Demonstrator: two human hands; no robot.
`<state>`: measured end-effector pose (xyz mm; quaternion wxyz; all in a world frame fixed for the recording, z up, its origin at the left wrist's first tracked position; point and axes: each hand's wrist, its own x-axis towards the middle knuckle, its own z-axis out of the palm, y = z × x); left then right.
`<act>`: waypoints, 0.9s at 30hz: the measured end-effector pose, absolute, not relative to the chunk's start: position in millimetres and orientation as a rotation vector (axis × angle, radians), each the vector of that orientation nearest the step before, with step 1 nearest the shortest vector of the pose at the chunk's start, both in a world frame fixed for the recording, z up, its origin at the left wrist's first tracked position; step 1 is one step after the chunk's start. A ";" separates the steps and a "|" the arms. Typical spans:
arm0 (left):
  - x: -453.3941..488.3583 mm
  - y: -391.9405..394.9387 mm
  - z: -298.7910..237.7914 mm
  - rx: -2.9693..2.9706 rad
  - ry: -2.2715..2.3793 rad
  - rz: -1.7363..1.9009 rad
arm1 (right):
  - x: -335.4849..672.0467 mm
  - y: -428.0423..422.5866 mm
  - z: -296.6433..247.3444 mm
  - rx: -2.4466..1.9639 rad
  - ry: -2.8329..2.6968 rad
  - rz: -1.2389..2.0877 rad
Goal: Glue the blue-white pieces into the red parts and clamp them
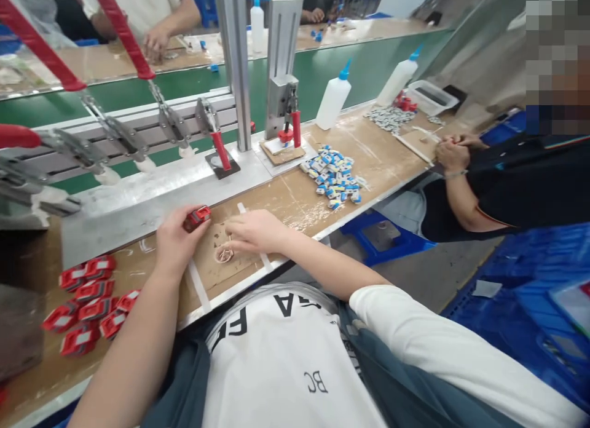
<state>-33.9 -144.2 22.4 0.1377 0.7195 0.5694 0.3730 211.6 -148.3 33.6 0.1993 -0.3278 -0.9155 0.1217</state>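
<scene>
Beyond our white shirt point(276, 379), our left hand point(175, 238) grips a red piece point(199, 216) near a small dish point(216, 256), where our right hand point(258, 230) curls; whether it pinches anything we cannot tell. We are probably fetching small parts; next calls for a delicate touch.

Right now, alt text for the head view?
A person's left hand holds a small red part while the right hand is at a small round dish on a workbench. A red pile lies to the left and blue-and-white parts to the right; a co-worker sits beyond them.
</scene>
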 end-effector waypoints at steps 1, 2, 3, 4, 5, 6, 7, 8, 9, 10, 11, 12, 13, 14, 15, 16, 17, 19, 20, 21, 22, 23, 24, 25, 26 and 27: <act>-33.3 -144.6 23.4 2.062 1.664 1.103 | 227.4 -148.9 38.1 -1.068 -2.498 0.289; -32.6 -145.1 24.2 2.042 1.681 1.137 | 246.9 -149.1 42.1 -1.250 -2.416 0.238; -31.8 -145.7 24.8 2.025 1.691 1.173 | 269.3 -149.0 45.4 -1.452 -2.316 0.182; -31.0 -146.3 25.1 2.011 1.694 1.211 | 293.1 -148.2 47.7 -1.654 -2.212 0.122; -30.1 -146.7 25.0 1.994 1.693 1.242 | 316.8 -146.7 49.1 -1.839 -2.118 0.061; -29.0 -147.0 24.7 1.966 1.688 1.269 | 338.9 -144.4 49.5 -1.998 -2.040 0.004; -27.8 -147.3 24.2 1.921 1.676 1.297 | 358.0 -141.5 49.0 -2.118 -1.997 -0.039; -26.4 -147.5 23.8 1.864 1.658 1.324 | 373.4 -138.2 48.0 -2.204 -1.990 -0.065; -24.9 -147.8 23.8 1.804 1.637 1.347 | 384.7 -134.9 46.5 -2.259 -2.014 -0.079; -23.4 -148.3 24.3 1.747 1.617 1.371 | 391.9 -131.6 44.8 -2.283 -2.060 -0.084; -22.0 -149.2 25.5 1.702 1.601 1.392 | 395.8 -128.7 43.0 -2.285 -2.114 -0.086; -20.7 -150.4 27.5 1.674 1.592 1.408 | 397.3 -126.2 41.3 -2.273 -2.163 -0.089; -19.5 -151.9 30.2 1.660 1.591 1.415 | 397.3 -124.0 39.7 -2.249 -2.207 -0.094; -18.5 -153.7 33.5 1.654 1.593 1.421 | 396.8 -122.1 38.2 -2.218 -2.241 -0.099; -17.7 -155.6 37.3 1.655 1.587 1.430 | 396.5 -120.3 36.9 -2.182 -2.268 -0.100; -16.8 -157.5 41.2 1.664 1.572 1.442 | 396.6 -118.6 35.6 -2.144 -2.287 -0.091; -15.9 -159.5 45.1 1.683 1.548 1.455 | 397.2 -116.9 34.5 -2.097 -2.295 -0.065; -13.3 -163.3 52.2 1.754 1.489 1.482 | 397.4 -114.2 32.6 -1.957 -2.251 0.070; -11.4 -165.3 55.4 1.805 1.462 1.485 | 395.5 -113.5 32.0 -1.854 -2.175 0.197; -9.0 -167.7 58.3 1.861 1.444 1.478 | 391.3 -113.5 31.7 -1.724 -2.059 0.365; -6.0 -170.6 61.2 1.909 1.433 1.464 | 384.4 -114.6 31.7 -1.569 -1.904 0.558; -2.4 -173.8 64.0 1.946 1.420 1.455 | 374.4 -116.7 32.1 -1.401 -1.721 0.755; 1.7 -177.5 67.0 1.968 1.407 1.447 | 361.8 -120.1 32.9 -1.234 -1.530 0.937; 6.2 -181.5 70.1 1.982 1.391 1.445 | 346.9 -124.6 34.1 -1.082 -1.353 1.093; 10.9 -185.5 73.3 2.000 1.374 1.451 | 330.8 -130.1 35.6 -0.955 -1.203 1.217; 15.6 -189.3 76.7 2.032 1.355 1.463 | 314.3 -136.2 37.4 -0.860 -1.087 1.308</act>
